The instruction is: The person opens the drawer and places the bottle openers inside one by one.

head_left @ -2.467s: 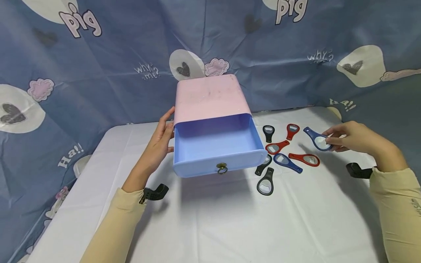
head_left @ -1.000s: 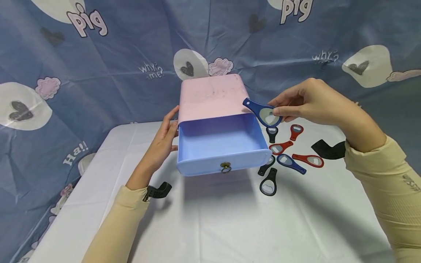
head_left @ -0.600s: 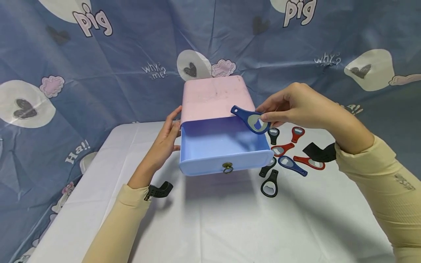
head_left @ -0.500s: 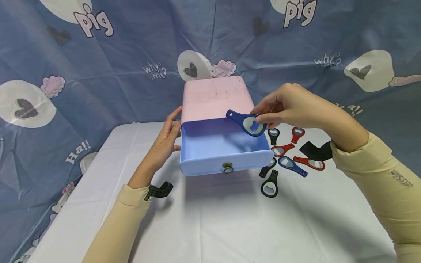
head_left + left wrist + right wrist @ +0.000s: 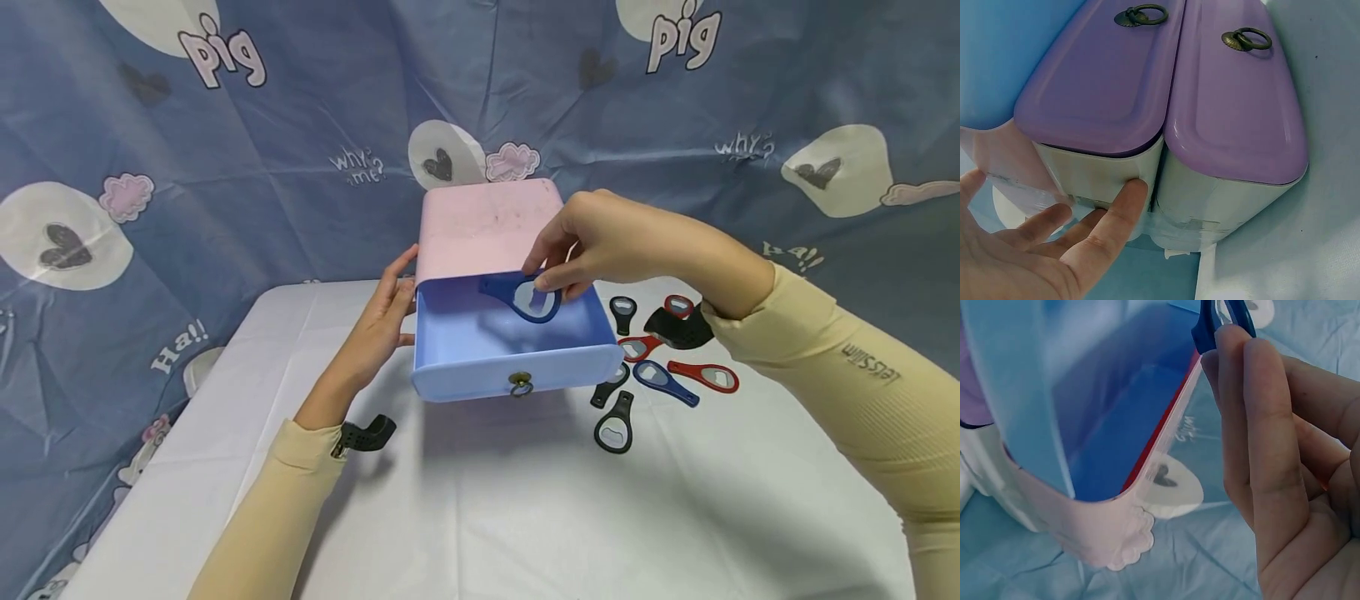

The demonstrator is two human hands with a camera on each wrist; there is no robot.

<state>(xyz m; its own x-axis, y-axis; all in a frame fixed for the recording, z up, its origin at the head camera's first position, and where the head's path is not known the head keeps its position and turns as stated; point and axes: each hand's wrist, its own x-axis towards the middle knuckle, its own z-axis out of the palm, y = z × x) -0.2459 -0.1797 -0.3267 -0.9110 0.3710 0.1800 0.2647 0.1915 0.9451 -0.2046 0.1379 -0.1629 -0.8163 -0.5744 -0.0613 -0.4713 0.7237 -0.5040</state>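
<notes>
A pink drawer box (image 5: 487, 225) stands at the back of the table with its blue drawer (image 5: 517, 371) pulled out toward me. My right hand (image 5: 543, 279) pinches the round head of a dark blue bottle opener (image 5: 517, 293) and holds it just above the inside of the open drawer. In the right wrist view the fingers (image 5: 1254, 412) grip the blue opener (image 5: 1210, 325) over the drawer's blue inside (image 5: 1122, 406). My left hand (image 5: 388, 300) lies flat with straight fingers against the box's left side. The left wrist view shows its fingertips (image 5: 1132, 194) touching the box wall.
Several black, red and blue bottle openers lie on the white tablecloth (image 5: 487, 500) right of the drawer, among them a black one (image 5: 613, 423) and a red one (image 5: 705, 377). A brass ring pull (image 5: 521, 384) hangs on the drawer front. Blue patterned cloth (image 5: 225, 167) closes the back and sides.
My right hand lifted the blue opener from the table at the right, carried it left and lowered it over the open drawer. The left hand stayed on the box's side.
</notes>
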